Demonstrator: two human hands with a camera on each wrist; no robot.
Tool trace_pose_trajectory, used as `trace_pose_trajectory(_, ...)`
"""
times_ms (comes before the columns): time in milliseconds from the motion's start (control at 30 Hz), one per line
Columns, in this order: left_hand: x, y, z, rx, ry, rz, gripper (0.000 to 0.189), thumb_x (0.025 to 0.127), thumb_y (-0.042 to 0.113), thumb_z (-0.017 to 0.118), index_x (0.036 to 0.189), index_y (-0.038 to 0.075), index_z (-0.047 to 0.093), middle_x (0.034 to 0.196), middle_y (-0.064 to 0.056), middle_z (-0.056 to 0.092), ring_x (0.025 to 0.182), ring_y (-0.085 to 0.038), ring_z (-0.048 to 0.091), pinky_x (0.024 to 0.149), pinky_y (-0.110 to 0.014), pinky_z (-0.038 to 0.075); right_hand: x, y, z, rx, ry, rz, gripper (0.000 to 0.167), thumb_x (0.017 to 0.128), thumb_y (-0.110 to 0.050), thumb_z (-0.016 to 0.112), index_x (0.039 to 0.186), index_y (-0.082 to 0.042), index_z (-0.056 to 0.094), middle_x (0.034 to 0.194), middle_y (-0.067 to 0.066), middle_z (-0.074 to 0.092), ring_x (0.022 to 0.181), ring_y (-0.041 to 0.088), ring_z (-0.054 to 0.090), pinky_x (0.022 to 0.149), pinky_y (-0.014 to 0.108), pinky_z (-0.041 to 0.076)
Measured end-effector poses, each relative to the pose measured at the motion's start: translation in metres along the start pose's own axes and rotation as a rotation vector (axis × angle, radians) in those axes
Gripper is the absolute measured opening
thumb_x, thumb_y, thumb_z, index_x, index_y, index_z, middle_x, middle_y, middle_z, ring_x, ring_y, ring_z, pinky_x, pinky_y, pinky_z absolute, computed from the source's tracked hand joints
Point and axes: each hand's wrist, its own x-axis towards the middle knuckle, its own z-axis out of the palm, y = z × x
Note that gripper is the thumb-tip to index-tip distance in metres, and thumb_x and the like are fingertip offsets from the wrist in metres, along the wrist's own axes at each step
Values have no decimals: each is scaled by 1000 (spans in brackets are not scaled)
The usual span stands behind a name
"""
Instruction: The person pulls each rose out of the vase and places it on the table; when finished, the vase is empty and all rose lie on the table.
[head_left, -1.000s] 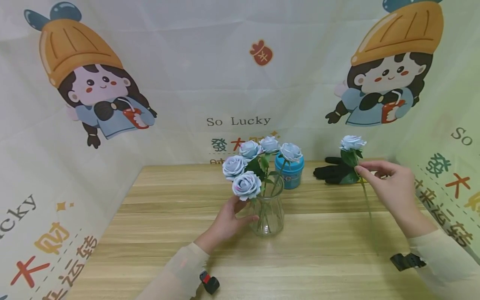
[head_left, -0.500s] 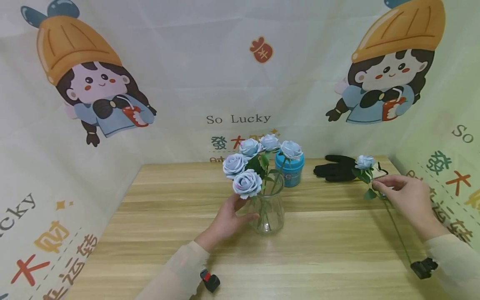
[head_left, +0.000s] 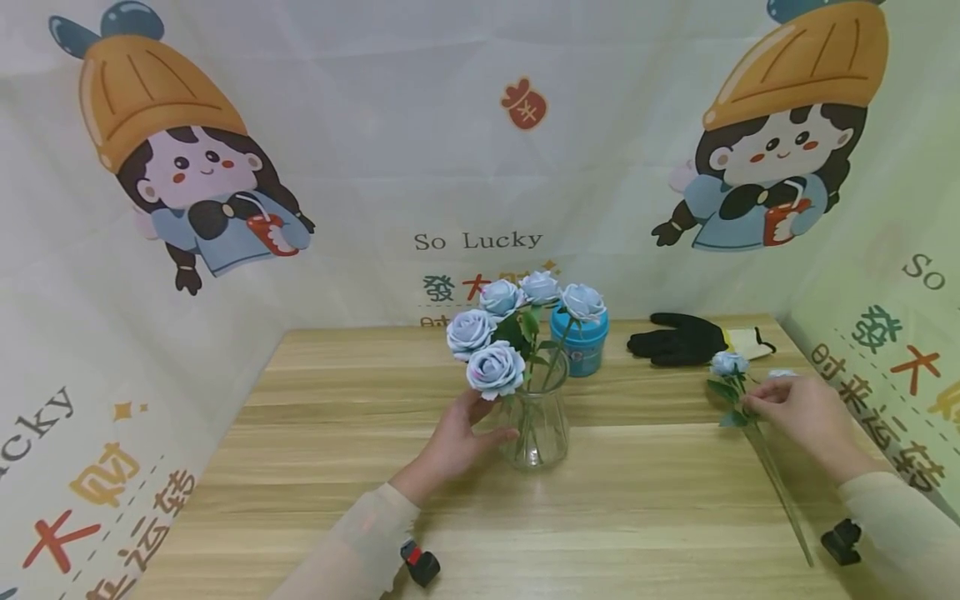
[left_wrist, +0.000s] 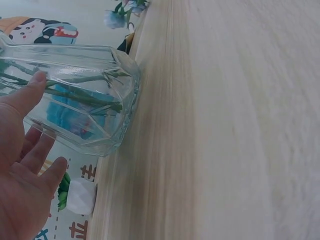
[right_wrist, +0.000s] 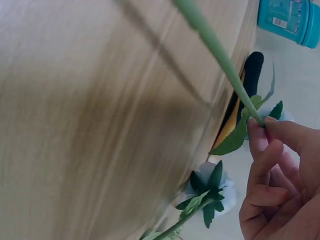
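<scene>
My left hand [head_left: 463,437] holds the side of a clear glass vase [head_left: 551,433], its thumb on the near face in the left wrist view. Pale blue artificial roses [head_left: 495,368] lean from the vase, their stems visible through the glass. Over at the right, my right hand [head_left: 802,415] pinches the green stem [right_wrist: 220,55] of a single blue rose [head_left: 729,364] between thumb and fingertips, just below its leaves. Another blue rose [right_wrist: 225,195] lies beside that hand, mostly hidden behind it in the head view.
A blue lidded tub [head_left: 581,346] stands behind the vase. A black work glove [head_left: 675,340] with a white cuff lies at the back right. In the left wrist view, a white pot [left_wrist: 81,196] with green leaves shows beyond the hand. Printed cloth [head_left: 360,125] surrounds the wooden tabletop.
My right hand has moved the pinched rose right and down, away from in front of the glove, to beside the other rose. My left hand stays at the vase.
</scene>
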Motion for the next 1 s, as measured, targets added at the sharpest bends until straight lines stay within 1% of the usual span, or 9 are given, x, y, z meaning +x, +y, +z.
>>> trace_pose_trajectory(100, 0, 0, 0, 4, 0, 0, 73, 88, 6, 82, 150, 0, 44, 153, -18, 52, 141, -35, 53, 120, -42, 43, 0, 3, 2, -14, -24, -11, 18, 91, -23, 78, 85, -6, 77, 78, 8, 76, 67, 13, 64, 57, 29, 49)
trace_pose_trajectory(200, 0, 1, 0, 5, 0, -2, 73, 88, 7, 82, 150, 1, 44, 153, -18, 52, 141, -34, 53, 120, -42, 43, 1, 6, 3, -18, -56, -17, 18, 89, -22, 80, 83, -5, 76, 79, 9, 75, 68, 16, 65, 57, 30, 50)
trace_pose_trajectory(300, 0, 1, 0, 4, -3, -6, 73, 88, 7, 82, 150, 1, 44, 154, -18, 52, 142, -35, 53, 120, -43, 43, 1, 8, 4, -24, -106, 4, 20, 90, -23, 79, 84, -4, 76, 82, 12, 76, 69, 18, 66, 57, 32, 51)
trace_pose_trajectory(467, 0, 1, 0, 5, -1, 5, 73, 88, 8, 82, 150, 0, 43, 153, -19, 51, 141, -36, 53, 120, -43, 43, 1, 10, 6, -20, -155, 47, 23, 91, -28, 77, 88, -6, 75, 83, 9, 77, 65, 13, 63, 55, 31, 50)
trace_pose_trajectory(567, 0, 0, 0, 7, -1, 19, 73, 88, 8, 82, 150, -1, 43, 153, -20, 51, 140, -37, 54, 120, -43, 43, 1, 11, 7, -13, -154, 54, 23, 91, -28, 77, 88, -5, 75, 82, 7, 76, 65, 13, 63, 56, 30, 50)
trace_pose_trajectory(767, 0, -1, 0, 9, -5, 23, 73, 88, 7, 82, 149, -1, 43, 153, -20, 50, 140, -37, 54, 120, -43, 43, 1, 11, 4, -16, -130, 46, 23, 90, -28, 79, 87, -5, 76, 86, 12, 76, 74, 21, 68, 59, 34, 54)
trace_pose_trajectory(833, 1, -2, 0, 5, -3, 17, 73, 88, 6, 82, 149, -1, 44, 153, -19, 51, 140, -36, 54, 120, -42, 43, 1, 10, 2, -16, -118, 39, 23, 90, -28, 79, 88, -5, 76, 86, 11, 76, 75, 21, 68, 61, 36, 54)
trace_pose_trajectory(933, 1, -2, 0, 2, -1, 9, 73, 87, 6, 82, 150, 0, 44, 153, -18, 51, 140, -35, 54, 120, -40, 43, 1, 4, -2, -7, -98, 26, 25, 92, -29, 78, 92, -5, 76, 85, 8, 77, 74, 19, 67, 62, 35, 54)
trace_pose_trajectory(1000, 1, -2, 0, 4, 0, 3, 73, 88, 6, 82, 150, 2, 44, 154, -16, 51, 141, -33, 53, 120, -40, 42, 1, -5, -4, -3, -79, 20, 27, 93, -31, 78, 95, -5, 76, 86, 8, 77, 75, 18, 67, 62, 33, 53)
